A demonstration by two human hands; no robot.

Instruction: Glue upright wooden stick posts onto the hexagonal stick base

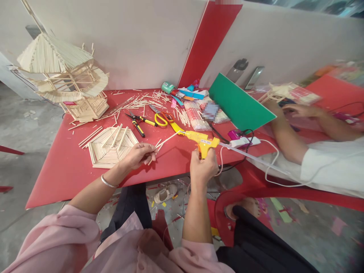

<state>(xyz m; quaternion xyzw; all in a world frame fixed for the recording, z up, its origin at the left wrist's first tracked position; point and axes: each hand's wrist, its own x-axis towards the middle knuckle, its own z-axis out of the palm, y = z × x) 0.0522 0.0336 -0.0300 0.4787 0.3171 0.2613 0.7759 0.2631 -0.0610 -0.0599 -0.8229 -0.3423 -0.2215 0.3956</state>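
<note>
Red surface [65, 174]: backed by a pale wall [127, 38].
Glue gun [200, 138]: right of centre, near side; right grip [203, 165] wrapped around its handle.
Thin sticks [169, 140]: pinched in the left grip [143, 153], one tip at the nozzle [182, 132].
In the way: scissors [168, 117] and cutters [135, 118] beyond, hexagonal panel [115, 151] left, green board [239, 104] right.
Near edge: red strip before the panel.

The person wears a loose, dusty-pink shirt [125, 254] with buttons [141, 266] down the front. Its wide, creased sleeves [65, 235] stop near the elbows. A smooth silver bangle [107, 182] rings the wrist behind the left hand [142, 154]. Dark trousers [129, 208] show below the near edge of the red table [57, 178].
</note>
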